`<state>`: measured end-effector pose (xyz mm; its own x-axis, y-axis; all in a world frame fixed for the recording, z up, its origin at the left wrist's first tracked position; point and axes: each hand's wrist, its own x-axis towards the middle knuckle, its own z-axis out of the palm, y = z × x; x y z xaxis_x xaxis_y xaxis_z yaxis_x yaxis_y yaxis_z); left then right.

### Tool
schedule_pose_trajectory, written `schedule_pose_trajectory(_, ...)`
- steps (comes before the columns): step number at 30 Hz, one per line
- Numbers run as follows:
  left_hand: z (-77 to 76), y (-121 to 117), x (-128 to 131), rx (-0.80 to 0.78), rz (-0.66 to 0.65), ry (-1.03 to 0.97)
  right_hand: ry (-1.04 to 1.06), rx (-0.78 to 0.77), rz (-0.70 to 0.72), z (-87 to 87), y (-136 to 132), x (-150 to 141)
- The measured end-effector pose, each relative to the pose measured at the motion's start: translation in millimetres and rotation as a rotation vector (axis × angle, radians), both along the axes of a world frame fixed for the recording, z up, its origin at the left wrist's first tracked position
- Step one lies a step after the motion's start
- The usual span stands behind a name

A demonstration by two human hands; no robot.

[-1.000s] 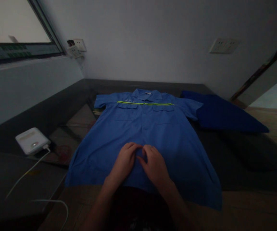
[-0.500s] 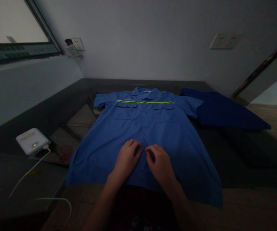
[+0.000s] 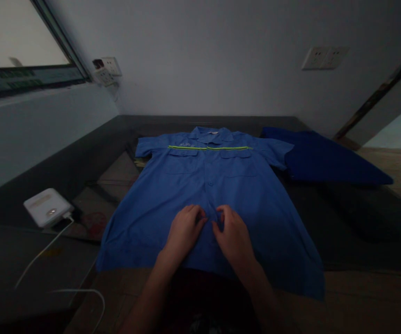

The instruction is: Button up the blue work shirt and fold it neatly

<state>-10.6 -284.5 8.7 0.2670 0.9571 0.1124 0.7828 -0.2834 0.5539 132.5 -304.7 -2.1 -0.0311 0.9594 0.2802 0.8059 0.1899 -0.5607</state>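
A blue short-sleeved work shirt (image 3: 221, 190) with a yellow-green chest stripe lies flat, front up, collar away from me, on a dark table (image 3: 353, 232). My left hand (image 3: 184, 229) and my right hand (image 3: 233, 236) rest side by side on the shirt's lower front, at the button line. Both have their fingers curled and pinching the cloth at the placket between them, lifting a small fold of it. What sits under the fingertips is too dark to make out.
A darker blue garment (image 3: 326, 160) lies to the right of the shirt. At the left sits a white power bank (image 3: 46, 207) with a white cable (image 3: 43, 253) trailing to the table's near edge. Wall sockets (image 3: 107, 69) are at the back left corner.
Both hands have shifted slightly up the shirt's front and closed more tightly on the placket. The shirt itself lies as before.
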Motion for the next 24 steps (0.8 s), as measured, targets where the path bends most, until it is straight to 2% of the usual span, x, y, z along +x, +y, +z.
schedule_pose_trajectory(11,-2.3,-4.3,2.0,0.105,0.017,-0.055,0.095,0.096,0.026,8.5,4.0,-1.4)
schedule_pose_trajectory(19,-9.6,-6.3,2.3,0.12,0.05,-0.109,0.187,0.075,0.065,1.1,5.8,3.2)
schedule_pose_trajectory(24,-7.4,-5.9,2.1,0.129,0.062,-0.106,0.251,0.048,0.076,1.0,6.7,5.0)
